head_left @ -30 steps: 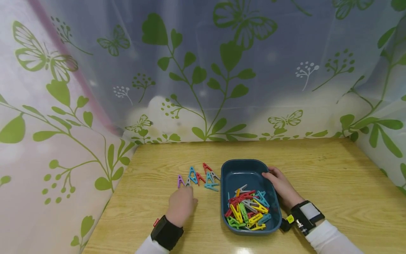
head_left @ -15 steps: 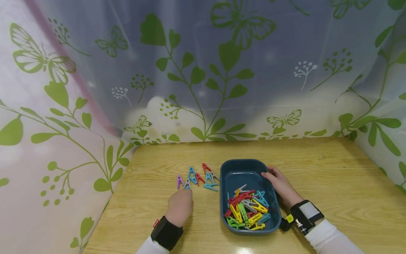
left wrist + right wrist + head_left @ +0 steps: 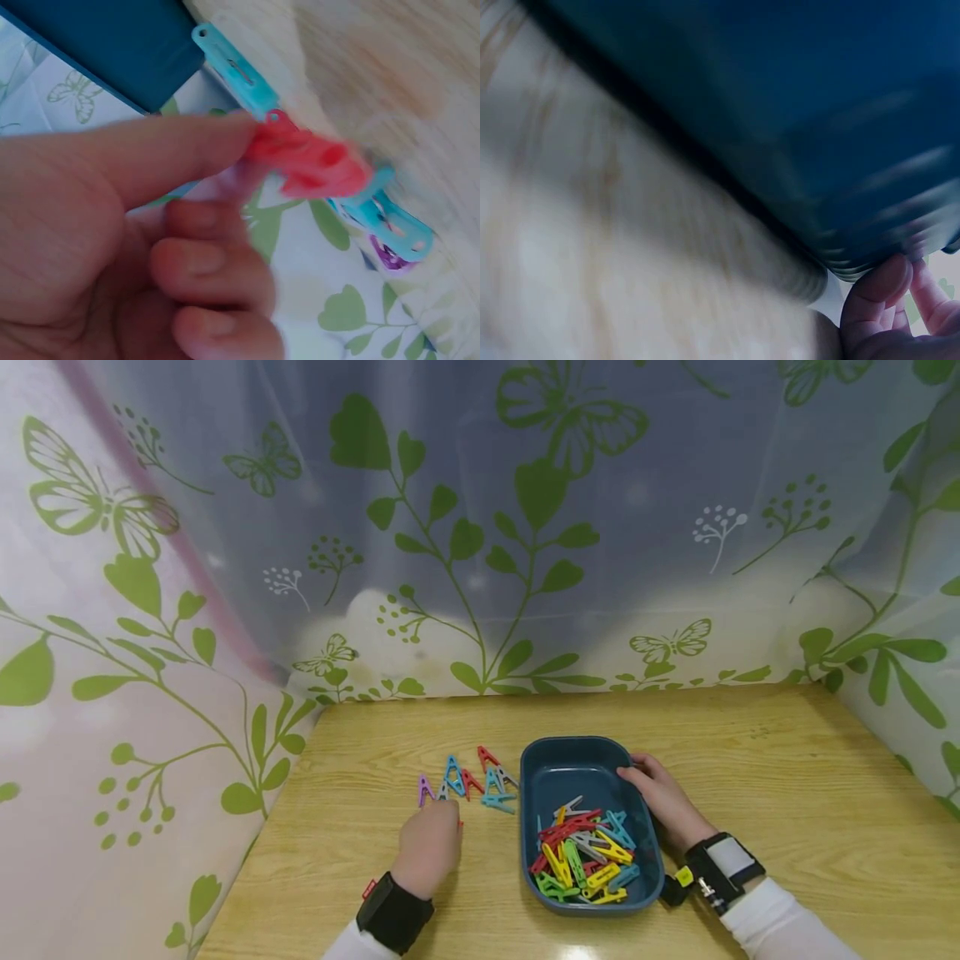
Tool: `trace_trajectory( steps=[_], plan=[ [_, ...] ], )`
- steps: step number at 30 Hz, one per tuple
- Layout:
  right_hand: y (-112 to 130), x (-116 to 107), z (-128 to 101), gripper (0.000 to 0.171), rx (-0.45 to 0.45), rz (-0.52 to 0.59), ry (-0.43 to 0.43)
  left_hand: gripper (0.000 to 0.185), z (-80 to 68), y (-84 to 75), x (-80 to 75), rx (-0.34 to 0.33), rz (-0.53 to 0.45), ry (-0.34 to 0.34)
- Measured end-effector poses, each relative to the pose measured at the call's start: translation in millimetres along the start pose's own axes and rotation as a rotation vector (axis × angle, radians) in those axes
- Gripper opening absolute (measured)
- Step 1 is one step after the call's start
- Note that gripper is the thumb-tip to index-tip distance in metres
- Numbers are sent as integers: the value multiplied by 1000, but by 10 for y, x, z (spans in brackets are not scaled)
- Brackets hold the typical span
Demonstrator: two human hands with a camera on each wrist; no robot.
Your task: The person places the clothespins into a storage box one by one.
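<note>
Left hand (image 3: 427, 852) pinching red clip (image 3: 307, 157) beside the clip row; right hand (image 3: 663, 802) gripping tray (image 3: 577, 760) rim, steadying it.

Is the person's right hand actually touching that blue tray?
Touching. The head view shows the right hand lying against the blue tray's right rim, and the right wrist view shows fingertips pressed on its wall.

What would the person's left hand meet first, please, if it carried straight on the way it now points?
Probably the row of coloured plastic clothes pegs standing on the wooden table: the left hand, pinching a red peg, points at them.
</note>
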State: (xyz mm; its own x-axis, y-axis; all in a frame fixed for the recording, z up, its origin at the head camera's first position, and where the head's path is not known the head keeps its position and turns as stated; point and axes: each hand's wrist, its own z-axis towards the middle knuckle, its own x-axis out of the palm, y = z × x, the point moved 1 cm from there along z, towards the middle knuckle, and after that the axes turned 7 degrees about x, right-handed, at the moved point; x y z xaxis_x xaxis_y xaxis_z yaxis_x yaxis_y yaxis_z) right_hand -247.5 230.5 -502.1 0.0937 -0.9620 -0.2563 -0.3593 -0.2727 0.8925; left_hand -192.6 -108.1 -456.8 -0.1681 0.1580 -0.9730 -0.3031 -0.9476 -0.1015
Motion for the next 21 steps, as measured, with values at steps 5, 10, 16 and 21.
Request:
trace_trajectory(
  steps=[5,10,16,21],
  plan=[
    [1,0,-6,71,4,4,2,17,47,-75,-72,75,-52,-131],
    [11,3,-16,70,-3,1,1,15,84,-218,-172,155,-77,-206],
    [19,-2,-23,69,-4,18,9,9,123,-429,-283,259,-119,-184],
    [27,-10,-27,69,-4,31,17,8,133,-593,-356,406,-87,-197]
  ],
)
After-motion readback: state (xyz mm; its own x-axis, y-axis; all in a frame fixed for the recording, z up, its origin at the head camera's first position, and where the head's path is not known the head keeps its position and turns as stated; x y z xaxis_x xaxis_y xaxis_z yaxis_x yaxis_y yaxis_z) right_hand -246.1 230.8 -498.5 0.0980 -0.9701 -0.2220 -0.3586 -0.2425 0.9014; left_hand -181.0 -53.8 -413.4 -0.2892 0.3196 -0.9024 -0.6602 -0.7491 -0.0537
